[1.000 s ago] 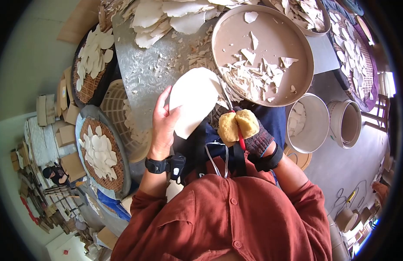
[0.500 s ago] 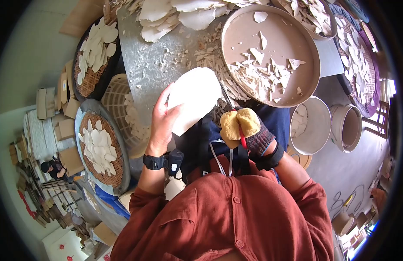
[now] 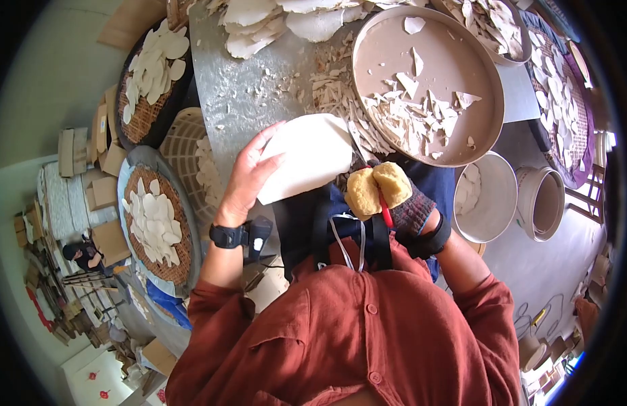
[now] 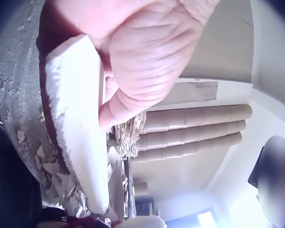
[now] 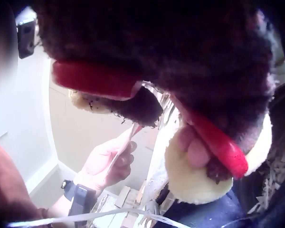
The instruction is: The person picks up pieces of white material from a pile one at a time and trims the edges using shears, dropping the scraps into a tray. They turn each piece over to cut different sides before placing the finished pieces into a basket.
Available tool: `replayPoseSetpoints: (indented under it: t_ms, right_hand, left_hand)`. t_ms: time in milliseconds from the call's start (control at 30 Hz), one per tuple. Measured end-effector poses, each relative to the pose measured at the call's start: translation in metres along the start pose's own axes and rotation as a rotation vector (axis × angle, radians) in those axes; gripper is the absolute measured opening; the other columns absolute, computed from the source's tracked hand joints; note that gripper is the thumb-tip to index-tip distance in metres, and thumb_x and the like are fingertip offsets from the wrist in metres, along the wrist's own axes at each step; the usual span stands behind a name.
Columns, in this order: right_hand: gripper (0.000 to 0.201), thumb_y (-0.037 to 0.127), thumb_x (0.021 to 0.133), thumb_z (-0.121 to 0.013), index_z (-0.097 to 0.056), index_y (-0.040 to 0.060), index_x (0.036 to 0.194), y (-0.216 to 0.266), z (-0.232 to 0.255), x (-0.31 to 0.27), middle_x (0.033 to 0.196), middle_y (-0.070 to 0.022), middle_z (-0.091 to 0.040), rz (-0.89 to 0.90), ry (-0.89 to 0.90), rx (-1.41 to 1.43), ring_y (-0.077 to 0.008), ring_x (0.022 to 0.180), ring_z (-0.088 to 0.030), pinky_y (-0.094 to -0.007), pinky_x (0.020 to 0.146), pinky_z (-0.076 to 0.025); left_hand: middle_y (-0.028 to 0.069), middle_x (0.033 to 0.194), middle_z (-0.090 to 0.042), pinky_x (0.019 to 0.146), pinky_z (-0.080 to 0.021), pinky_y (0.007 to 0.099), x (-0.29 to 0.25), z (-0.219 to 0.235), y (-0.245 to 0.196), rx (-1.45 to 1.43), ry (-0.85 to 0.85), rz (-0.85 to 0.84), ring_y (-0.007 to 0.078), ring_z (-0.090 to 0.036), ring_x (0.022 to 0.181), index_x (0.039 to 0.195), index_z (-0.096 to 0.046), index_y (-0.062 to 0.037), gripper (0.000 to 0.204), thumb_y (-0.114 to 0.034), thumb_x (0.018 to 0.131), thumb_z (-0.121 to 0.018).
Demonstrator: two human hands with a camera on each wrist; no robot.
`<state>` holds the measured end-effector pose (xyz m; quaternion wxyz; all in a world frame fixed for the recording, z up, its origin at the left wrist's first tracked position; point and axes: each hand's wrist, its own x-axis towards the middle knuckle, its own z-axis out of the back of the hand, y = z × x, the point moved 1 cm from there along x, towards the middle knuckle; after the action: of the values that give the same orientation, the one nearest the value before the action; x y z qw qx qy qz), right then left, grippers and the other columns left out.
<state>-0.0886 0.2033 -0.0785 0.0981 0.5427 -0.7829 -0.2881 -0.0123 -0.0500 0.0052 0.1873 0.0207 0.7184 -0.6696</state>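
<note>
My left hand (image 3: 242,177) pinches a flat, stiff white piece (image 3: 308,157), rounded at the far side, with the thumb on top and fingers beneath. In the left wrist view the piece's rough, thick edge (image 4: 57,109) shows. A dark knitted glove covers my right hand (image 3: 416,208), which grips red-handled shears (image 3: 386,211). Yellow foam pads (image 3: 362,193) sit around the handles and fingers. The blades reach up to the white piece's right edge. From the right wrist, the two red handles (image 5: 97,80) look spread apart.
A metal table (image 3: 249,95) bears white scraps and a stack of larger white sheets (image 3: 249,24). To the right stand a round tray (image 3: 428,64) with fragments and a white bucket (image 3: 486,210). Left are a plastic basket (image 3: 185,139) and a woven tray (image 3: 181,196) of trimmed pieces.
My left hand has turned the white piece clockwise, so it lies more sideways, and the left wrist has shifted left. The right hand keeps its grip on the shears at the piece's edge.
</note>
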Motion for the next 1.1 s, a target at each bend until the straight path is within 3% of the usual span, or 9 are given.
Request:
replayPoseSetpoints:
  t_ms: [300, 533, 567, 633, 700, 733, 900, 1000, 1100]
  right_hand:
    - [0.025, 0.02, 0.084, -0.066, -0.06, 0.0023, 0.101, 0.018, -0.015, -0.002, 0.094, -0.008, -0.066, -0.138, -0.048, 0.093, -0.0144, 0.089, -0.063, -0.0291, 0.08, -0.05]
    - [0.024, 0.022, 0.076, -0.072, -0.062, 0.005, 0.091, 0.041, -0.014, -0.017, 0.086, -0.0082, -0.065, 0.173, -0.088, -1.08, -0.0132, 0.079, -0.061, -0.0285, 0.074, -0.049]
    - [0.021, 0.018, 0.078, -0.069, -0.062, 0.0034, 0.091, 0.034, -0.009, -0.017, 0.084, -0.0085, -0.065, -0.012, -0.138, -0.45, -0.0152, 0.077, -0.062, -0.0296, 0.074, -0.05]
    - [0.017, 0.014, 0.083, -0.062, -0.061, 0.0015, 0.095, 0.023, -0.007, -0.01, 0.092, -0.0082, -0.064, 0.095, -0.04, 0.009, -0.017, 0.077, -0.062, -0.0314, 0.076, -0.05]
    - [0.019, 0.017, 0.088, -0.055, -0.061, 0.0011, 0.097, 0.018, -0.005, -0.01, 0.095, -0.0088, -0.064, 0.103, 0.015, 0.044, -0.018, 0.082, -0.061, -0.0319, 0.077, -0.049]
    - [0.021, 0.019, 0.09, -0.051, -0.06, 0.0009, 0.098, 0.013, -0.005, -0.011, 0.096, -0.0091, -0.063, 0.098, 0.013, 0.053, -0.0185, 0.085, -0.06, -0.0321, 0.078, -0.048]
    - [0.029, 0.025, 0.091, -0.051, -0.059, -0.0014, 0.102, -0.006, -0.002, -0.013, 0.099, -0.011, -0.063, -0.033, -0.168, 0.113, -0.0207, 0.091, -0.061, -0.0339, 0.083, -0.048]
    - [0.031, 0.017, 0.086, -0.06, -0.055, 0.0034, 0.114, -0.014, 0.004, -0.013, 0.112, -0.0098, -0.059, 0.065, 0.048, 0.144, -0.0194, 0.104, -0.057, -0.0329, 0.093, -0.044]
    - [0.032, 0.021, 0.089, -0.057, -0.055, -0.0005, 0.112, -0.022, 0.002, -0.012, 0.111, -0.0128, -0.06, 0.076, 0.08, 0.38, -0.022, 0.101, -0.059, -0.0351, 0.091, -0.046]
  left_hand:
    - [0.0085, 0.123, -0.051, 0.097, -0.039, 0.0276, 0.009, 0.012, -0.018, 0.012, 0.132, 0.053, 0.0136, -0.05, 0.112, 0.131, -0.04, 0.0034, 0.051, -0.007, 0.085, -0.058]
    - [0.0092, 0.125, -0.05, 0.097, -0.038, 0.0286, 0.004, 0.03, -0.026, 0.122, 0.135, 0.208, 0.0147, -0.049, 0.113, 0.121, -0.05, 0.0026, 0.037, -0.005, 0.085, -0.057]
    - [0.0095, 0.127, -0.049, 0.099, -0.036, 0.03, 0.0, 0.032, -0.03, 0.146, 0.137, 0.233, 0.0156, -0.048, 0.114, 0.118, -0.054, 0.0007, 0.033, -0.005, 0.085, -0.057]
    - [0.01, 0.133, -0.045, 0.103, -0.032, 0.0337, -0.007, 0.031, -0.037, 0.308, 0.101, -0.124, 0.0184, -0.044, 0.12, 0.107, -0.06, -0.0041, 0.023, -0.002, 0.084, -0.057]
    - [0.0101, 0.143, -0.036, 0.108, -0.022, 0.0392, -0.01, 0.032, -0.037, 0.516, -0.014, -0.383, 0.0222, -0.032, 0.131, 0.091, -0.065, -0.0101, 0.019, 0.004, 0.081, -0.057]
    - [0.0115, 0.142, -0.038, 0.106, -0.027, 0.036, -0.01, 0.032, -0.032, 0.465, -0.083, -0.461, 0.0218, -0.034, 0.131, 0.088, -0.064, -0.0094, 0.021, 0.008, 0.08, -0.055]
    - [0.0029, 0.094, -0.061, 0.082, -0.044, 0.0254, -0.025, 0.027, -0.011, 0.128, -0.077, -0.182, 0.0128, -0.058, 0.088, 0.096, -0.061, -0.0003, 0.023, 0.002, 0.089, -0.039]
    - [0.0059, 0.096, -0.061, 0.082, -0.045, 0.0248, -0.025, 0.009, -0.026, -0.232, -0.021, -0.005, 0.0113, -0.057, 0.089, 0.102, -0.059, 0.0005, 0.025, -0.002, 0.089, -0.038]
    - [0.0088, 0.106, -0.058, 0.086, -0.044, 0.0252, -0.018, -0.003, -0.009, -0.192, -0.189, -0.15, 0.0112, -0.055, 0.097, 0.117, -0.049, 0.0008, 0.029, -0.001, 0.088, -0.049]
